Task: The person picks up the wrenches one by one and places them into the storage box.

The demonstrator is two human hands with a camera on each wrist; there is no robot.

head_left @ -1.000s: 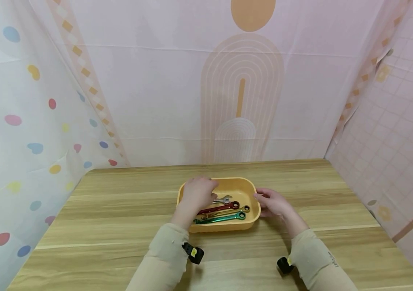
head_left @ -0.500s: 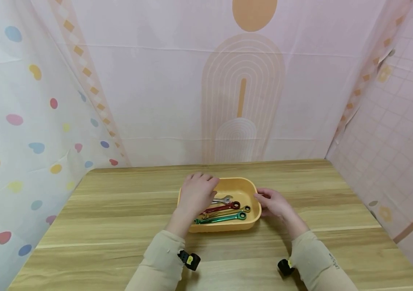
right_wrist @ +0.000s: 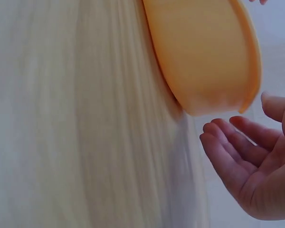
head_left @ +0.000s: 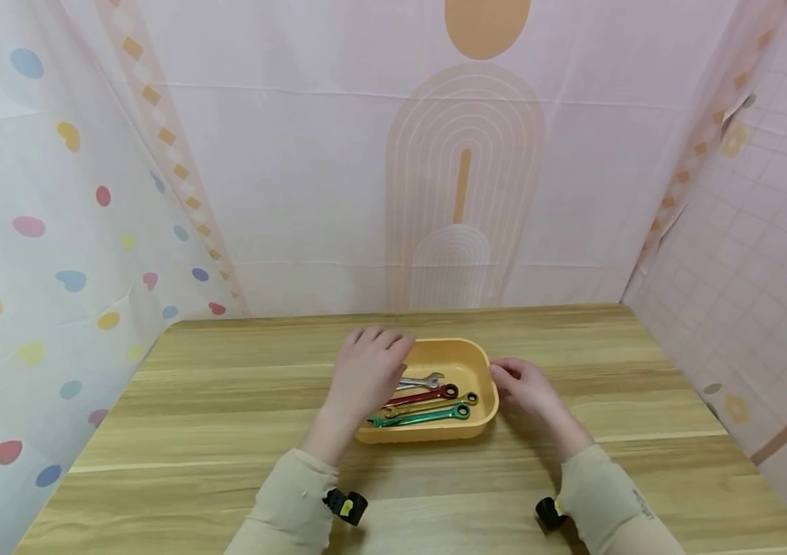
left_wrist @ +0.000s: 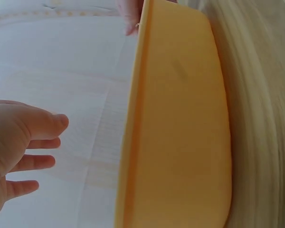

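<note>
An orange plastic tray [head_left: 422,434] sits in the middle of the wooden table [head_left: 227,401]. In it lie a silver wrench [head_left: 423,381], a red wrench [head_left: 422,396], a gold wrench [head_left: 464,399] and a green wrench [head_left: 422,418]. My left hand [head_left: 368,371] hovers over the tray's left end, fingers relaxed and spread, holding nothing. In the left wrist view that hand [left_wrist: 19,152] is apart from the tray's wall [left_wrist: 180,118]. My right hand [head_left: 529,386] is beside the tray's right end, fingers loosely curved. The right wrist view shows a small gap between this hand [right_wrist: 256,161] and the tray [right_wrist: 204,52].
Patterned pink cloth walls [head_left: 462,193] close in the table at the back and on both sides. Bare wood lies to the left and right of the tray and in front of it.
My left hand has risen from the wrenches and its fingers have straightened; the forearm has drawn back to the left. The right hand has shifted slightly beside the tray. The wrenches have not moved.
</note>
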